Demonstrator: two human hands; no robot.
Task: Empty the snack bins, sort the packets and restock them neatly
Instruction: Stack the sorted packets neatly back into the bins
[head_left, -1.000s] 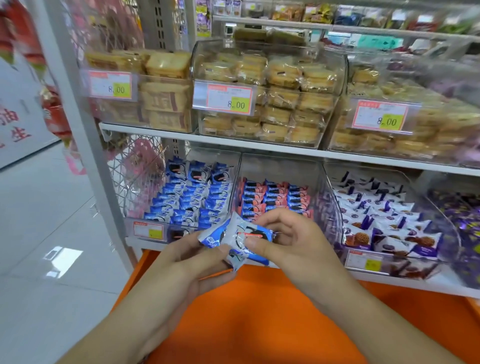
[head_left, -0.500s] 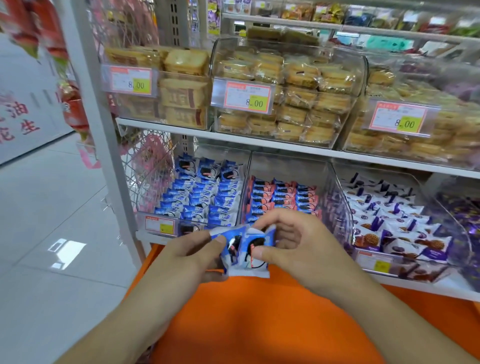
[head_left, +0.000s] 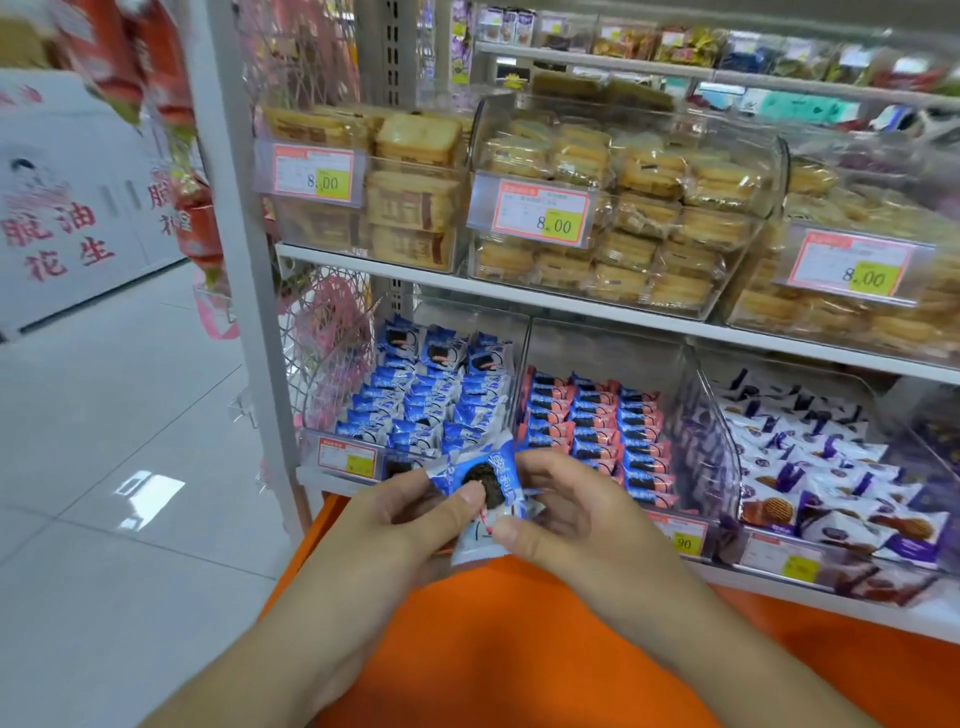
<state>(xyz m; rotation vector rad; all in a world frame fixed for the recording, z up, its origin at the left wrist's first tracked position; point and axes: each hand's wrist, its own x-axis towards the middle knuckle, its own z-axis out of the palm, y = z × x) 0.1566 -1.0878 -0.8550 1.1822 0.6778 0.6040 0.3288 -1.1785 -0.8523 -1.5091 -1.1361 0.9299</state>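
Shelving: we face a white metal shop shelf unit (head_left: 597, 306) with clear plastic bins on two levels, above an orange ledge (head_left: 519, 649).
Upper bins: we see clear plastic bins of pale yellow wrapped cakes (head_left: 623, 208), each with a red-edged price tag reading 8.00 (head_left: 540, 210).
Lower left bin: a clear plastic bin (head_left: 363, 447) holds rows of blue-and-white wrapped sandwich biscuits (head_left: 426, 400).
Lower middle bin: rows of blue-and-pink wrapped sandwich biscuits (head_left: 592, 421) lie in the next bin, just beside the blue ones.
Lower right bin: white-and-purple wrapped biscuits (head_left: 831, 467) fill the third bin.
Left hand: our left hand (head_left: 405, 525) has its fingers curled, thumb pressed on the front of a small bunch of blue-and-white biscuit packets (head_left: 483, 499).
Right hand: our right hand (head_left: 571, 509) pinches the same bunch from the other side, thumb at its lower edge.
Held packets: the bunch sits between both hands, in front of the lower bins and above the orange ledge; how many packets it has we cannot tell.
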